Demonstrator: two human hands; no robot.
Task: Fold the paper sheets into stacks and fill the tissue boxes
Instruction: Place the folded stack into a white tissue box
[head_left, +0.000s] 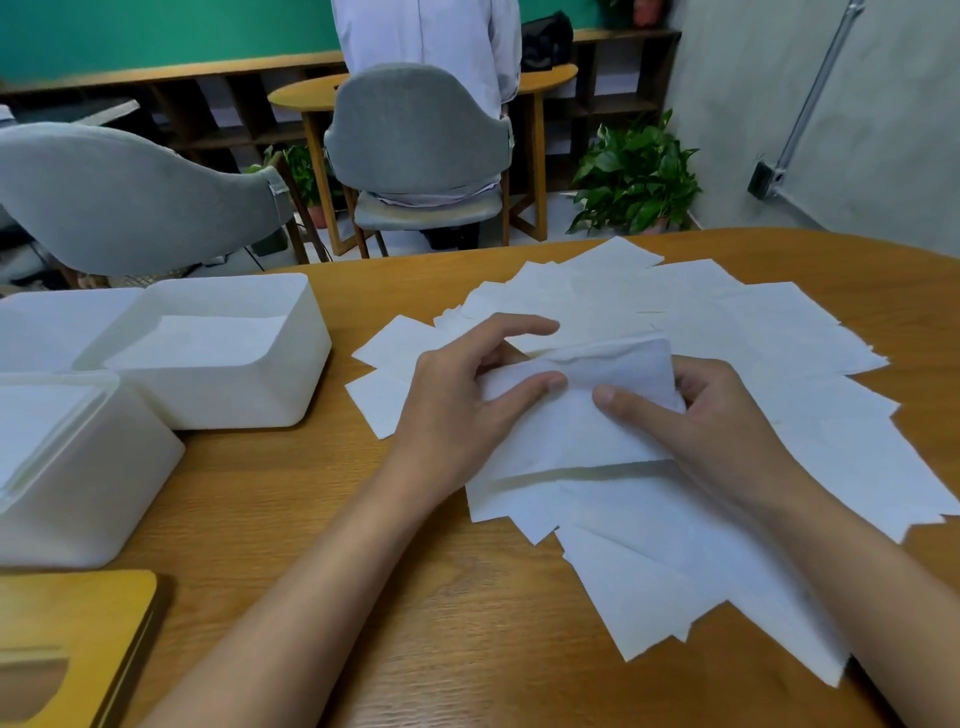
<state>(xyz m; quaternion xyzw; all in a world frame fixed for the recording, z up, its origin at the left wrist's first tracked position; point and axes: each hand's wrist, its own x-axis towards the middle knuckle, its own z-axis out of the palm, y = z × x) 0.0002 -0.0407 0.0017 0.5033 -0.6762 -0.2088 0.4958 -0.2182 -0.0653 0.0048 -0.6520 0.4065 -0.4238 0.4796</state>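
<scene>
Currently pinching a half-folded sheet (582, 421) with left hand (462, 400) and right hand (717, 421), mid table (322, 519), above loose sheets (779, 332) fanned toward its right edge. Easily torn or creased crooked if pulled unevenly; likely to drag those underneath askew. Well apart from tissue boxes (260, 389) at left edge.

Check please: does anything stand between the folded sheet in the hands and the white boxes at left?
Nothing visible does. The left hand and right hand pinch the folded sheet; only flat sheets and bare table lie between it and the open boxes.
</scene>
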